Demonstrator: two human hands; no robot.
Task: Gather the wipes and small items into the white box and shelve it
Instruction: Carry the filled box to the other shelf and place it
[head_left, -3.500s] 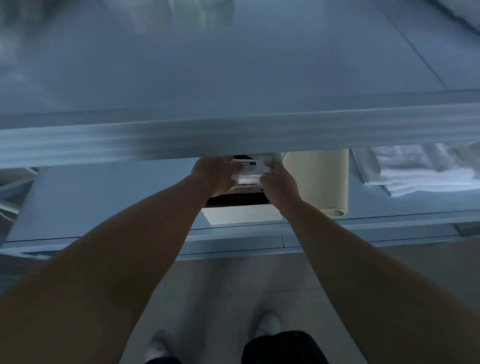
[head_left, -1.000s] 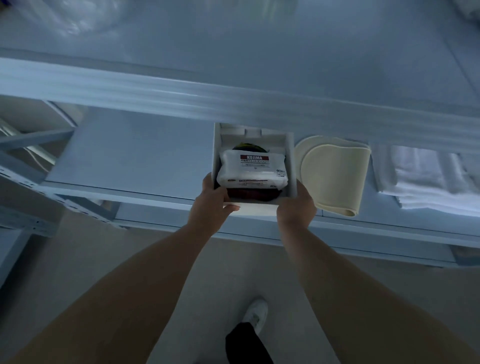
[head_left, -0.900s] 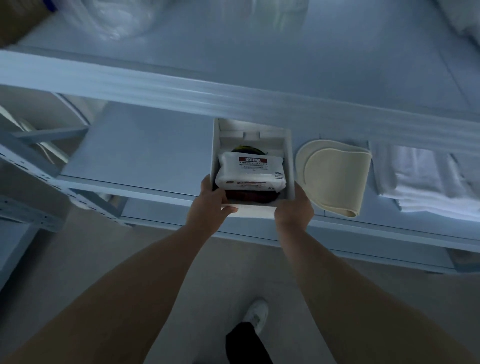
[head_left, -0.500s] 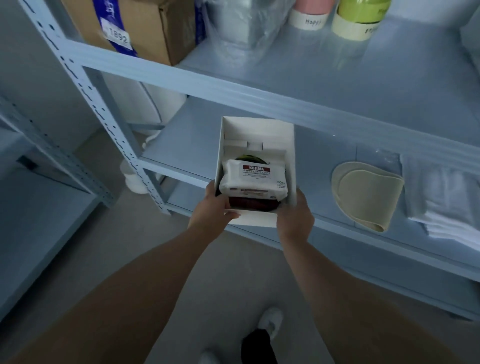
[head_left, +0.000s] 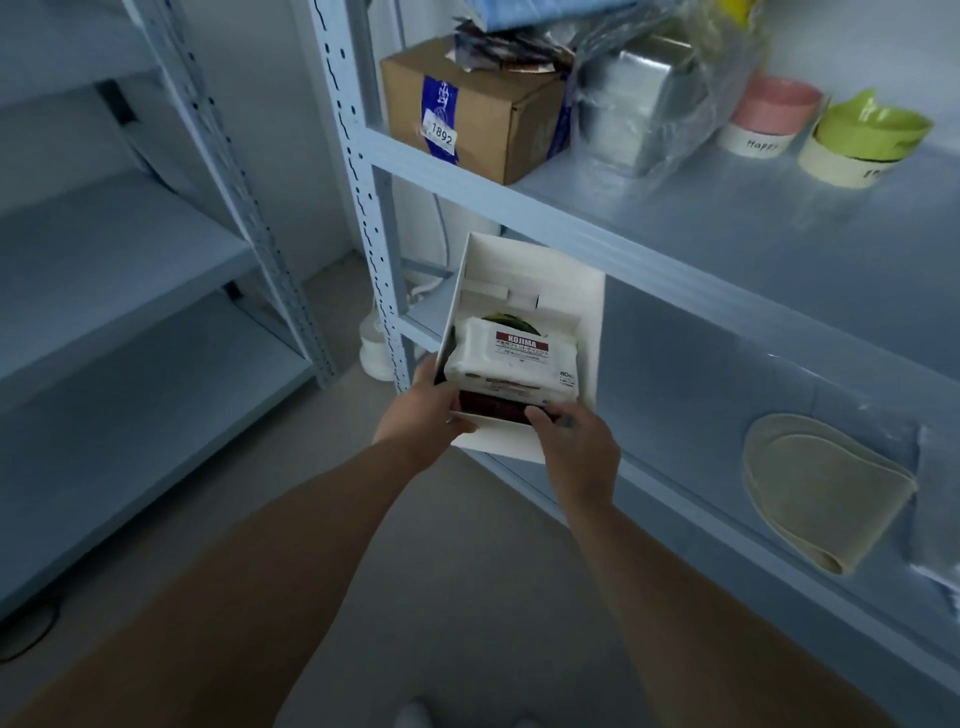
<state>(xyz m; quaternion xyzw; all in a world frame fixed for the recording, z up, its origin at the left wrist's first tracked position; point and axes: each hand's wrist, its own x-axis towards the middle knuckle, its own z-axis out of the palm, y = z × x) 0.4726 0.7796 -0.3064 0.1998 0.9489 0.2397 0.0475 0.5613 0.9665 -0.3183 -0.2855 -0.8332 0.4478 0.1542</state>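
Since half a second ago the right hand (head_left: 576, 449) has slid from the right corner of the white box (head_left: 540, 283) to its near edge, and the box has swung leftward. That hand now curls its fingers over the near rim, tips touching a dark red packet (head_left: 488, 406) inside. The left hand (head_left: 423, 415) grips the box's near left corner, fingers running up the left wall. So both hands hold the box, its near end jutting past the front edge of the lower shelf (head_left: 701, 374) (whether its far end rests on the shelf, I cannot tell). Inside the box a pack of wipes (head_left: 511, 364) lies on top of the dark red packet, with a round green thing (head_left: 501, 318) peeking out behind it. Right of the box, on the same shelf, lies a beige folded pad (head_left: 821, 499). Above the box, on the upper shelf (head_left: 727, 228), stand a cardboard box (head_left: 467, 114), a silver bag (head_left: 639, 98), a pink bowl (head_left: 774, 114) and a green bowl (head_left: 862, 140).
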